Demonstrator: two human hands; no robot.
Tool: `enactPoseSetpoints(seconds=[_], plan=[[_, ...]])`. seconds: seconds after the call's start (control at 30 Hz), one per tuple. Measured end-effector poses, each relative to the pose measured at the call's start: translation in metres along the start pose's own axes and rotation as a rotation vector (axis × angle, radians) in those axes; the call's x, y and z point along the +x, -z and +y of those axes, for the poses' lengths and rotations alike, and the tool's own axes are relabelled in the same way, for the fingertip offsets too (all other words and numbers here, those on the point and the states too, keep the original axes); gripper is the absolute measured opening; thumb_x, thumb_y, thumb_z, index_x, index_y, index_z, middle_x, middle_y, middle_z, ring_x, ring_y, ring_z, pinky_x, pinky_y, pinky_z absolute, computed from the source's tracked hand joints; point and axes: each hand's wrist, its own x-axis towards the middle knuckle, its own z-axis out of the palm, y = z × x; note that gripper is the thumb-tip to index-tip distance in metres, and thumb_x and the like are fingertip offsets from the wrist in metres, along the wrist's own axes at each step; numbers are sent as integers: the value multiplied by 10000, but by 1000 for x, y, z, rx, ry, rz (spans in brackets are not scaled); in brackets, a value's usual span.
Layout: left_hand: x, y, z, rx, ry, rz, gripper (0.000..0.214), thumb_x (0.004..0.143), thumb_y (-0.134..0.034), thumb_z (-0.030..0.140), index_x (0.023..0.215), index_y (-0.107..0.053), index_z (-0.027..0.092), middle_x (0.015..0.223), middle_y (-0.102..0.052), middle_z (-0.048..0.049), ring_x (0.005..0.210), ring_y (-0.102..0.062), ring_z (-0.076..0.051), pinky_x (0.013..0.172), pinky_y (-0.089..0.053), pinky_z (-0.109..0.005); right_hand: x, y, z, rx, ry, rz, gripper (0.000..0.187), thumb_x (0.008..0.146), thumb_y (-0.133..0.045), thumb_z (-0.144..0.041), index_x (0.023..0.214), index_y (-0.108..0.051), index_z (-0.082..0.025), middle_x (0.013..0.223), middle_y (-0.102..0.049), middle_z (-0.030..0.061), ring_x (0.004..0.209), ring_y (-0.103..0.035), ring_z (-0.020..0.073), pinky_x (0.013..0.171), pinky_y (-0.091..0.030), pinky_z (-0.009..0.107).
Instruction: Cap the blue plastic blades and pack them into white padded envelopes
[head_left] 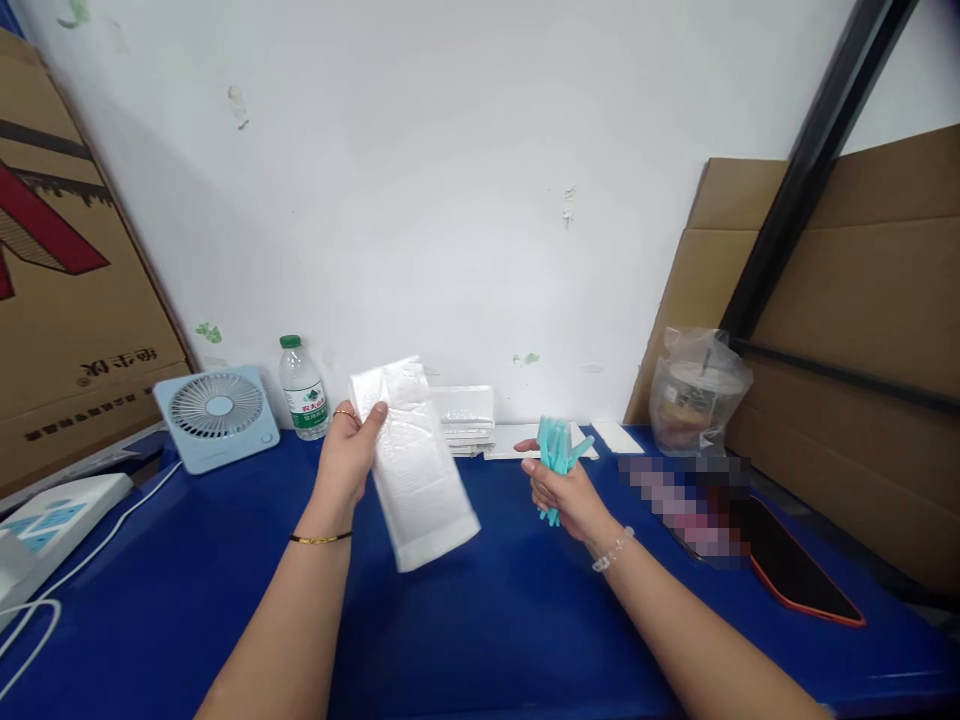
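Observation:
My left hand pinches the upper left side of a flat, white padded packet between thumb and fingers, holding it tilted above the table. The packet's surface is crinkled, and its lower end hangs free. To the right, my right hand is closed around a bundle of turquoise plastic sticks, whose ends show above and below the fist. Part of the bundle is hidden by the fingers. Behind the two hands, against the wall, lies a stack of clear-wrapped white packets beside flat white pieces.
On the blue table, a light-blue fan and a water bottle stand left, near a white power strip with cables. A bagged cup and a phone are right. Cardboard borders the sides.

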Motion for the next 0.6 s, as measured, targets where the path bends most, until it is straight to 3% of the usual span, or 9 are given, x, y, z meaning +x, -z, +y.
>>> enactPoseSetpoints(seconds=[0.1,0.17,0.23,0.37,0.43,0.5,0.6], plan=[[-10,-23,-2,-318,78,107,375,684,-685,410,915,-495,184,880,-640,-18,825,-611,-161,782,-481,-305,-6,-12,-3,-129,-53,-25,390,680,-729,-377,988,-583,-188,495,-393,-83,386,-315,60,380,-273,207],[-19,-35,-3,-436,210,77,369,689,-694,380,945,-507,190,924,-646,-31,877,-616,-181,824,-479,-330,-7,-18,-1,-165,-129,-49,309,639,-760,-364,818,-593,-175,490,-420,-67,391,-337,63,367,-251,203],[-29,-44,-2,-574,378,-84,418,722,-648,459,1011,-534,179,998,-648,-73,957,-604,-226,864,-469,-368,-7,-19,1,-60,-218,-81,276,657,-746,-366,707,-548,-180,443,-367,-86,367,-276,50,360,-227,198],[-52,-57,-2,-869,646,-572,747,705,-460,720,1117,-548,104,1097,-619,-162,1077,-542,-325,928,-416,-462,-7,-16,4,243,-314,-134,290,718,-699,-364,649,-483,-183,399,-266,-122,348,-150,30,363,-196,192],[-62,-63,-7,-967,711,-675,735,712,-465,690,1142,-540,98,1101,-615,-161,1077,-542,-331,936,-402,-476,-7,-16,6,268,-334,-141,282,714,-706,-348,655,-493,-174,399,-270,-124,347,-149,27,365,-195,190],[-67,-69,-13,-1040,763,-652,593,753,-496,580,1110,-555,110,1050,-633,-137,1032,-573,-298,928,-416,-451,-7,-15,6,252,-319,-129,234,714,-711,-327,737,-547,-162,407,-279,-123,355,-172,31,375,-225,190],[-61,-76,-15,-1131,800,-478,416,785,-520,462,1011,-578,118,912,-652,-95,913,-621,-228,875,-466,-380,-3,-10,-4,250,-135,-25,218,749,-676,-348,807,-588,-157,449,-329,-99,390,-266,49,442,-342,218]])
